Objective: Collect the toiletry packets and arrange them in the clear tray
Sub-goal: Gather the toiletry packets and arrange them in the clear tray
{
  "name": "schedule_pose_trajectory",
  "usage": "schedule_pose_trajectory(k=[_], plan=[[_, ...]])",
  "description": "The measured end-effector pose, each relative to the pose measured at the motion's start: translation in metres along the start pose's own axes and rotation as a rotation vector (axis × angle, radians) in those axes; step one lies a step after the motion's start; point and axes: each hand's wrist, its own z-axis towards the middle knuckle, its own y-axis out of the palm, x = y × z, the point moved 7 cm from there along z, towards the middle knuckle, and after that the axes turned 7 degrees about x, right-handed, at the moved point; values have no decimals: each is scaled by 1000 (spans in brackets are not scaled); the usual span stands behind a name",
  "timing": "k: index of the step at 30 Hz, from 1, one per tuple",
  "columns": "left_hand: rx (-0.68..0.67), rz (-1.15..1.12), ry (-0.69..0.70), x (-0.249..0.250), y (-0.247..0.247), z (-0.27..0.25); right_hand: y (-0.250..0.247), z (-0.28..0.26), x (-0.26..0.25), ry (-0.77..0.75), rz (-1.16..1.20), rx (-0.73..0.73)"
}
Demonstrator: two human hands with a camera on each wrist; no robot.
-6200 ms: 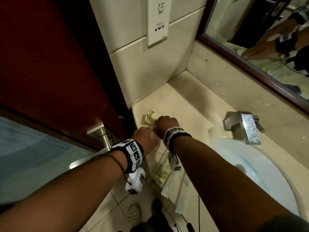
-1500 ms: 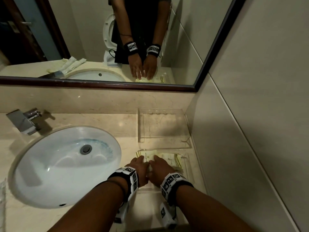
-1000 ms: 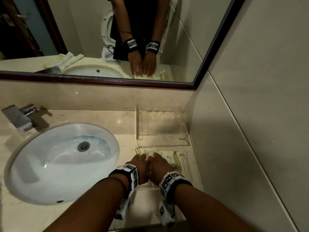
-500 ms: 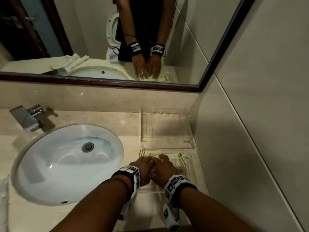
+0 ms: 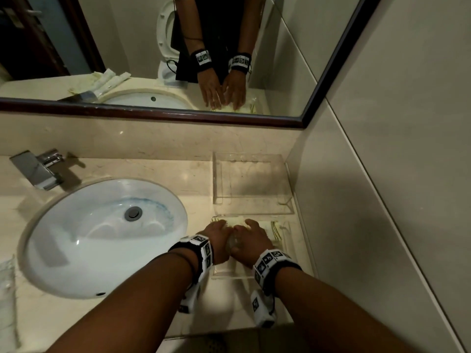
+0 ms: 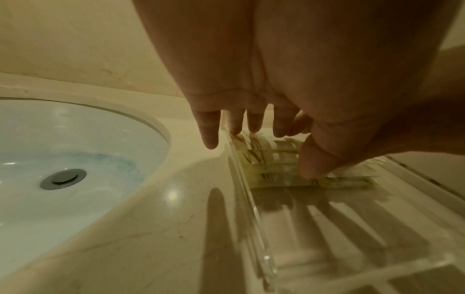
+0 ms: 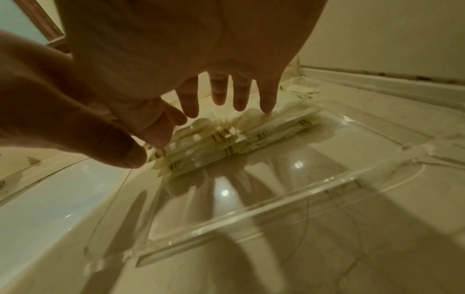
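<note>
Two hands sit side by side over the near clear tray (image 5: pixel 285 226), which lies on the table (image 5: pixel 193 174) just right of the sink (image 5: pixel 102 235). Left hand (image 5: pixel 218 236) and right hand (image 5: pixel 251 240) both have straight, spread fingers pressing down on the stack of toiletry packets (image 7: pixel 264 131) at the tray's far end, away from the sink's near rim. From the head view the knuckles cover most of the packets; only pale edges and striped ends show. How many packets are stacked is hard to make out. Beyond this tray, a second clear tray (image 5: pixel 252 184) sits farther back, against the wall. Across the sink, the faucet (image 5: pixel 35 169) stands at the left
</note>
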Motion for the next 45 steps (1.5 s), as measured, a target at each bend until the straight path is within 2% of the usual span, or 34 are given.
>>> schedule_pose_trajectory(k=[3, 6, 13, 17, 22, 27, 32, 37, 42, 45], plan=[[21, 7, -33, -6, -7, -7, -17, -13, 1, 47, 38, 35], [104, -18, -105, -21, -24, -27, -32, -23, -6, 8, 25, 113], [225, -143, -442, -124, -67, -114, -33, -31, -82, -173, -4, 139], [276, -131, -624, -196, -69, -181, 5, -43, -149, -278, -55, 43], [303, -154, -745, -252, -54, -251, 53, -64, -210, -362, -136, -65], [314, -191, -799, -280, -39, -296, 86, -79, -252, -439, -204, -175], [312, -214, -838, -300, -29, -321, 112, -94, -269, -493, -272, -259], [307, -246, -810, -298, -27, -315, 131, -106, -266, -508, -342, -294], [253, -243, -735, -275, -23, -295, 141, -113, -257, -544, -424, -250], [204, -263, -677, -260, -16, -281, 144, -114, -252, -527, -395, -197]])
